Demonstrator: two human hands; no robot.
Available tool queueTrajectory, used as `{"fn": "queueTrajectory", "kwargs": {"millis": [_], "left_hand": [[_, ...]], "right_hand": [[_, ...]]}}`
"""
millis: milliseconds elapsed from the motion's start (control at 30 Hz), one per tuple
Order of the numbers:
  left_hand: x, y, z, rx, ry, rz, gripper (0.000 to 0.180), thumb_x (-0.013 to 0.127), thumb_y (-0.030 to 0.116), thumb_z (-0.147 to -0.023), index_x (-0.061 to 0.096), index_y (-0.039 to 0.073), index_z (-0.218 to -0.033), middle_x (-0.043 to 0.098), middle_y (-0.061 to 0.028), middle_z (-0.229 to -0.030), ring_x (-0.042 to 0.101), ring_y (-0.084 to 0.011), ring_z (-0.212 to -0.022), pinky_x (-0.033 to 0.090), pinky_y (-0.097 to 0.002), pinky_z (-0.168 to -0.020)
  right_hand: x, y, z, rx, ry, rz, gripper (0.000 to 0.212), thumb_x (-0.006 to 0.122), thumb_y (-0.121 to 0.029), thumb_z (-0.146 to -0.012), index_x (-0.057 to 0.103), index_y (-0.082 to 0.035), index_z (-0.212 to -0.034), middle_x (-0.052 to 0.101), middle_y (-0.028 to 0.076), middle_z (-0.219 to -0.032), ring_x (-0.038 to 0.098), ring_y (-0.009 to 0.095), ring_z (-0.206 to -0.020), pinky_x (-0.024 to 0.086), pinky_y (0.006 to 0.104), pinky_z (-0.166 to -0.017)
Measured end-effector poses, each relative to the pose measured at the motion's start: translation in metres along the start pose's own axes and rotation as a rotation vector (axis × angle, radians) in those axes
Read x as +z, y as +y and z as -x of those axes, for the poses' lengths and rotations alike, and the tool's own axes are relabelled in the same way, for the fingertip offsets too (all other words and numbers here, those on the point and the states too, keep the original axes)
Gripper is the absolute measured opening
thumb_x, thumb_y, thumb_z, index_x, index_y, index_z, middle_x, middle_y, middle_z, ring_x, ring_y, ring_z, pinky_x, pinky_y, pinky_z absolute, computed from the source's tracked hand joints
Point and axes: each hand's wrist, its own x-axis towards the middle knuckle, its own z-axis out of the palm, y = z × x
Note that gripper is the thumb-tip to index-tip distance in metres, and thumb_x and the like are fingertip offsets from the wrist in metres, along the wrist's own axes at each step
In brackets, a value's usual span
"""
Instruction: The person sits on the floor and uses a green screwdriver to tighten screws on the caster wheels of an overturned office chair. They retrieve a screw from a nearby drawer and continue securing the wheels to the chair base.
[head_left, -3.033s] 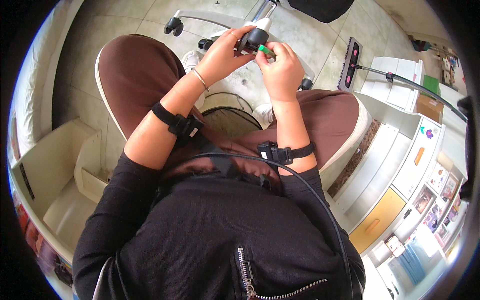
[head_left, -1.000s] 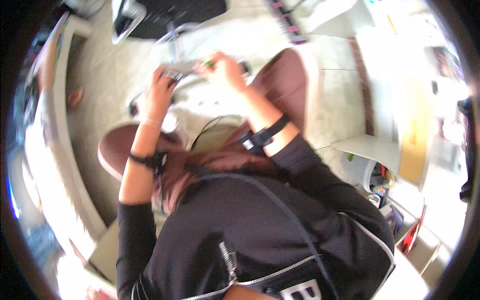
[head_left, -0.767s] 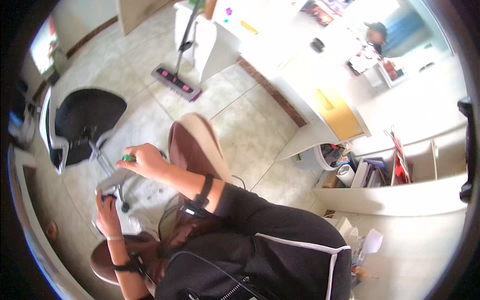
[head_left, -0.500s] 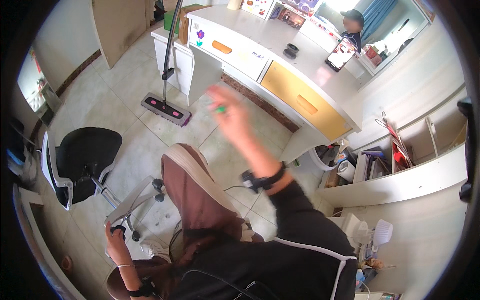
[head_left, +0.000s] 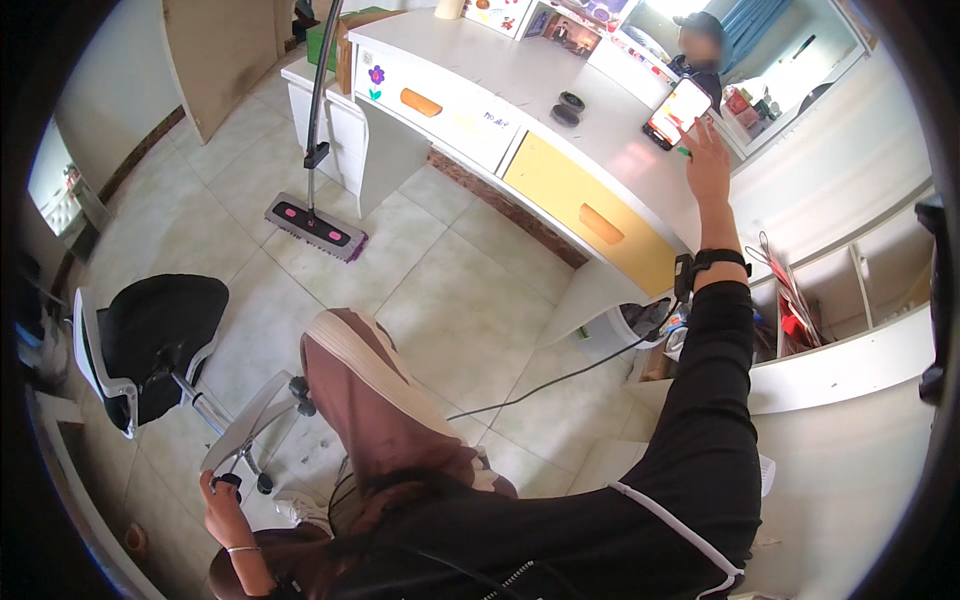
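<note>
The swivel chair (head_left: 170, 345), black with a white frame, lies tipped over on the floor at the left, its wheeled base toward me. My left hand (head_left: 226, 512) is closed around a black caster (head_left: 227, 482) at the end of one base leg. My right hand (head_left: 708, 168) reaches far out over the desk, some fingers stretched to the lit screen of a phone (head_left: 678, 112) that stands tilted there. A small green thing (head_left: 684, 151) pokes out by its thumb; most of it is hidden, so I cannot tell its kind.
A flat mop (head_left: 315, 228) stands before the white desk (head_left: 455, 65). On the desktop lies a small dark open case (head_left: 568, 108). A mirror (head_left: 785, 60) stands behind. A black cable (head_left: 560, 383) crosses the floor. Shelves (head_left: 830, 365) line the right wall.
My right hand has swung up and right, from over the floor to the phone, the green thing moving with it. My left hand stays at the caster. The view has shifted slightly.
</note>
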Motion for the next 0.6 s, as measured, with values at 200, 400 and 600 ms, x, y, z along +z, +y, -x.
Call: {"fn": "queueTrajectory", "kwargs": {"millis": [200,400,600], "left_hand": [[0.009,-0.01,0.001,-0.02,-0.022,0.101,0.008,0.064,0.012,-0.085,0.062,0.012,-0.093,0.05,0.0041,-0.135,0.066,-0.0288,-0.081,0.052,-0.0418,-0.067],[0.01,-0.011,0.003,-0.027,0.017,0.141,0.015,0.062,0.012,-0.087,0.064,0.014,-0.102,0.048,0.0015,-0.139,0.067,-0.0301,-0.085,0.052,-0.0405,-0.069],[-0.002,-0.003,0.005,0.048,-0.081,0.067,0.026,0.061,0.005,-0.085,0.064,0.01,-0.11,0.044,-0.0009,-0.144,0.066,-0.0315,-0.091,0.053,-0.0436,-0.076]], "right_hand": [[0.012,-0.016,0.007,0.11,-0.121,0.022,0.056,0.047,0.001,-0.086,0.059,-0.036,-0.126,0.027,-0.003,-0.155,0.019,0.022,-0.145,0.024,0.0518,-0.114],[0.027,-0.014,-0.004,0.025,-0.083,0.056,0.055,0.046,0.0,-0.088,0.059,-0.037,-0.126,0.023,-0.007,-0.157,0.017,0.021,-0.146,0.023,0.0527,-0.114],[0.039,-0.006,-0.028,0.274,-0.026,0.216,0.056,0.049,-0.007,-0.091,0.046,-0.037,-0.138,0.023,0.002,-0.157,0.021,0.025,-0.145,0.029,0.0543,-0.11]]}}
